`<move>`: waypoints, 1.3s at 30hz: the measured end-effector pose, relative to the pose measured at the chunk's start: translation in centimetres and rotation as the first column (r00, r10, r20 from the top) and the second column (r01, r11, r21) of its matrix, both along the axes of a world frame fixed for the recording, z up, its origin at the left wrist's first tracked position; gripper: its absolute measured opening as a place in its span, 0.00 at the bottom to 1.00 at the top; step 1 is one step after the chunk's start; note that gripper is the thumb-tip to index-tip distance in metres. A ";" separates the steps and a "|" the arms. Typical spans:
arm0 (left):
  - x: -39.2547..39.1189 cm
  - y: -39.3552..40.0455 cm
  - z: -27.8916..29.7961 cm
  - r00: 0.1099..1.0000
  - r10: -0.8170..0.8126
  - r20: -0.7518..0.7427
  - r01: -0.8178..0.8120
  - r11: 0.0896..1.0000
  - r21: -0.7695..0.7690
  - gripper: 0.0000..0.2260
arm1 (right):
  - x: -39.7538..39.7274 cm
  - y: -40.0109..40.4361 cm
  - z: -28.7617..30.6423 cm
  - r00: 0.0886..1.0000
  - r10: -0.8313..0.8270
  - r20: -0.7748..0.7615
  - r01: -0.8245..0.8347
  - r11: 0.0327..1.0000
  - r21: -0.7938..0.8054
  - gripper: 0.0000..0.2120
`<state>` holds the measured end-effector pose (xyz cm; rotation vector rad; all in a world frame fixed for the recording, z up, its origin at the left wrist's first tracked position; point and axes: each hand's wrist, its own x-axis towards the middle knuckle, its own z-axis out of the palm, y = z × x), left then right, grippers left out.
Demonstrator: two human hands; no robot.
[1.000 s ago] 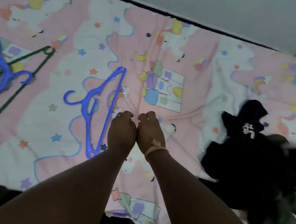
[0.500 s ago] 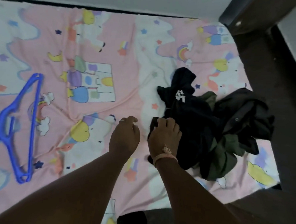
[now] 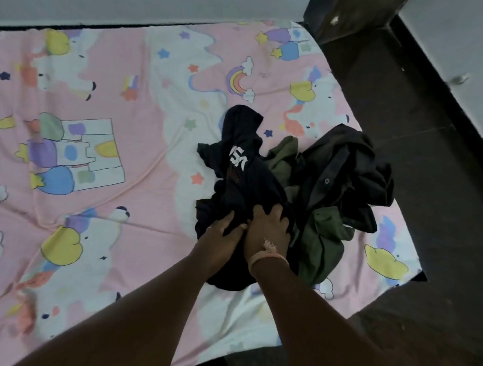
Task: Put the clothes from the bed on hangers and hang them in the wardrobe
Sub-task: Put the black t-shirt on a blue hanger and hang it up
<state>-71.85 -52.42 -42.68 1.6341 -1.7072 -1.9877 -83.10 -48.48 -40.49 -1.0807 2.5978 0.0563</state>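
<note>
A heap of dark clothes lies on the right part of the bed (image 3: 153,139). Its nearest piece is a black shirt with white lettering (image 3: 243,177). Beside it lie an olive green garment (image 3: 324,243) and a dark button-up shirt (image 3: 344,171). Both my hands are on the black shirt's near edge. My left hand (image 3: 221,232) grips a fold of it, and my right hand (image 3: 271,226), with a pink band at the wrist, digs its curled fingers into the cloth. No hanger and no wardrobe are in view.
The bed has a pink and white cartoon sheet. A dark floor (image 3: 421,142) runs along the bed's right side, with a dark piece of furniture (image 3: 352,15) at the far corner and a white wall (image 3: 132,0) behind the bed.
My view has swung right, so the blue hangers have left the frame. Both hands moved from the bare sheet onto the black shirt and took hold of it.
</note>
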 end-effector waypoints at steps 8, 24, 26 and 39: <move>-1.4 -0.3 1.5 0.911 0.404 -0.083 -0.407 0.913 -0.035 0.24 | 1.7 0.6 1.8 0.967 -0.075 0.243 0.145 0.948 -0.285 0.08; 10.7 -0.1 19.7 0.548 0.830 -0.104 -0.762 0.546 0.347 0.20 | 15.5 3.2 15.5 0.510 0.070 0.857 0.582 0.706 -0.404 0.24; 11.0 0.5 22.5 0.518 0.831 -0.200 -0.771 0.555 0.312 0.26 | 15.1 1.9 18.3 0.361 -0.037 0.932 0.714 0.654 -0.251 0.30; 18.2 -4.0 40.8 0.685 0.661 -0.308 -0.539 0.743 0.397 0.16 | 15.9 -3.6 34.7 -0.141 0.119 0.983 0.523 0.852 -0.028 0.17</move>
